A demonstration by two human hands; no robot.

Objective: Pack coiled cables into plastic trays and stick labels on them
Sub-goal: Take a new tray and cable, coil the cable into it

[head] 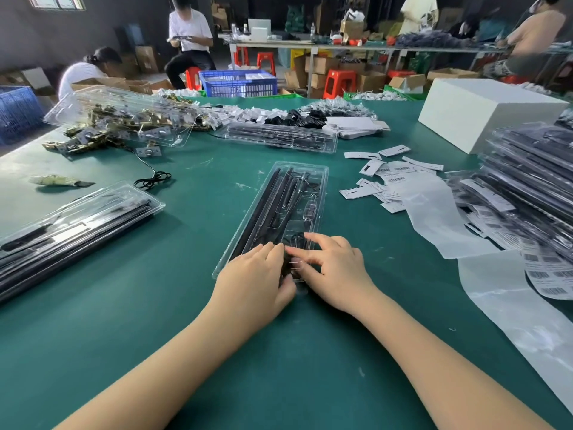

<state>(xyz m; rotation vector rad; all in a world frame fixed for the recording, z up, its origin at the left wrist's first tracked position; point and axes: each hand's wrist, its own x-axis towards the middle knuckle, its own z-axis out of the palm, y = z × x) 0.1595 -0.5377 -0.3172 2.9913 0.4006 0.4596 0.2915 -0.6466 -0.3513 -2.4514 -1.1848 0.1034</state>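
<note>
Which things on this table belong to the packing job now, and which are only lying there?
In use:
- clear plastic tray
- coiled black cable at its near end
- left hand and right hand on it
- barcode labels

Lying about:
- white box
- loose cable
- blue crate

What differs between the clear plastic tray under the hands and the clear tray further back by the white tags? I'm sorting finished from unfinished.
The near clear plastic tray lies lengthwise away from the person, both hands on its near end; the far clear tray lies crosswise, untouched. The left hand and right hand work a black coiled cable into the near tray. Both hold long black parts.
</note>
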